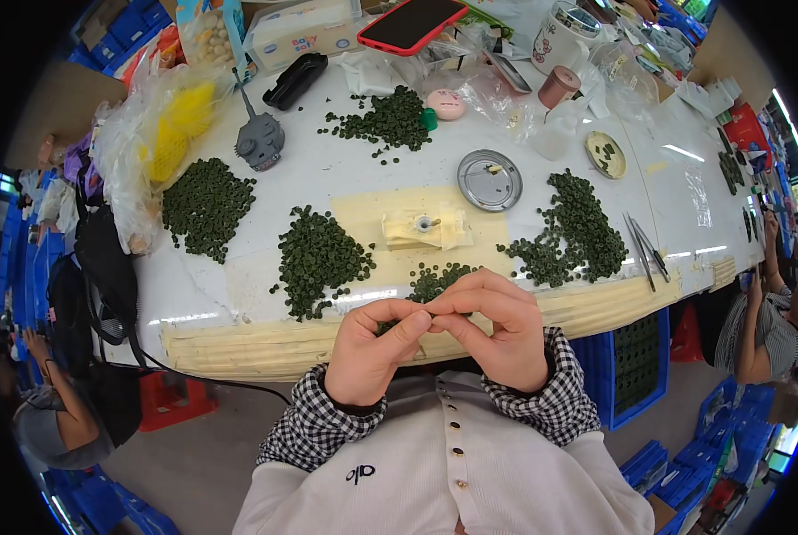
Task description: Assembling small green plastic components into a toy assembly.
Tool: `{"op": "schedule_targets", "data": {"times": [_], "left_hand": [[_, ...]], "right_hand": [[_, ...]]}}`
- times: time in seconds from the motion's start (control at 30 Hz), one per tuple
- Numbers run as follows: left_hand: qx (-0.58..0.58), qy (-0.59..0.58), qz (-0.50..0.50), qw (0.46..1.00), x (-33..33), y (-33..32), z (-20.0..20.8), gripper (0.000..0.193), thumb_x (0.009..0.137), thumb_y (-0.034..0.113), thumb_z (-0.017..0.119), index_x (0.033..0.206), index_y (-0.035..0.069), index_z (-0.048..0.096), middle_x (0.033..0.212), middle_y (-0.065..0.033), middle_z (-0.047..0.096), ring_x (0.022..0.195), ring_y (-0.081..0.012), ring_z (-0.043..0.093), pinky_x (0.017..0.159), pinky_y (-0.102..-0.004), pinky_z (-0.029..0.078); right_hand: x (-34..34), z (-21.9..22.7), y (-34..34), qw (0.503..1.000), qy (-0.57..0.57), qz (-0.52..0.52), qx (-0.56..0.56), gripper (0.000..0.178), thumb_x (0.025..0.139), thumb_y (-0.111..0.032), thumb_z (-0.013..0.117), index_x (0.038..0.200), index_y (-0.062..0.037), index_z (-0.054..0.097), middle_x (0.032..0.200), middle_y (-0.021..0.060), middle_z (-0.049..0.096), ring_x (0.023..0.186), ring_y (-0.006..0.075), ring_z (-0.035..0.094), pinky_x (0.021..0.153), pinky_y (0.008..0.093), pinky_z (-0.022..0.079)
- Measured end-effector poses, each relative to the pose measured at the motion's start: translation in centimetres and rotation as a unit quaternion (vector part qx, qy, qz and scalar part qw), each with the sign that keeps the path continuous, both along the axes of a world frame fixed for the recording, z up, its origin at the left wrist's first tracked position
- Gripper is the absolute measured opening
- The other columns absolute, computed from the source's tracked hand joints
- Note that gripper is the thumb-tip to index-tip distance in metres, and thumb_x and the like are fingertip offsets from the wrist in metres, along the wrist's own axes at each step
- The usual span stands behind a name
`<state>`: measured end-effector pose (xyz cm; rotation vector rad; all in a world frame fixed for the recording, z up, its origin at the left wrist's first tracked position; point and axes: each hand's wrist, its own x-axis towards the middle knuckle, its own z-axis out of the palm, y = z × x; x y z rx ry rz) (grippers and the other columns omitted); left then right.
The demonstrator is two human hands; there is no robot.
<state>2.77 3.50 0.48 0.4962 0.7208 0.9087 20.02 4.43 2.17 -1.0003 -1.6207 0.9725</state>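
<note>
Low in the middle of the frame, the left hand (370,349) and right hand (497,330) meet fingertip to fingertip just above the table (238,294) edge. Both are curled narrow, thumbs and forefingers pinched together around something tiny at the point where they touch; what it is cannot be made out, as the fingers hide it. Right behind the hands lies a small heap (435,281) of dark green pieces, with bigger piles at centre left (319,259), far left (205,205), right (573,232) and upper centre (386,120). A cream block (424,227) sits just above the small heap, a round metal lid (490,180) further up, and tweezers (644,250) at the right.
</note>
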Motion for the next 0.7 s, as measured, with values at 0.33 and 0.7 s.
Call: {"op": "schedule_targets", "data": {"times": [0.33,0.7], "left_hand": [[0.022,0.061,0.028,0.997,0.2,-0.2,0.1,0.010,0.083,0.001,0.060,0.092,-0.002,0.063,0.080,-0.0030,0.063,0.057,-0.0010,0.042,0.049,-0.0165,0.032],[0.092,0.140,0.047,0.985,0.5,-0.7,-0.4,0.010,0.082,0.002,0.062,0.090,-0.002,0.065,0.074,0.0007,0.060,0.062,-0.0014,0.046,0.055,-0.0164,0.037]], "right_hand": [[-0.1,-0.4,-0.2,0.999,0.039,0.009,-0.031,0.018,0.075,0.007,0.061,0.091,0.0017,0.065,0.084,0.0103,0.061,0.074,0.0150,0.061,0.064,0.0238,0.049],[-0.6,-1.0,-0.7,0.993,0.084,0.000,-0.082,0.015,0.075,0.004,0.059,0.089,0.0028,0.064,0.084,0.0106,0.061,0.074,0.0145,0.061,0.067,0.0243,0.051]]}}
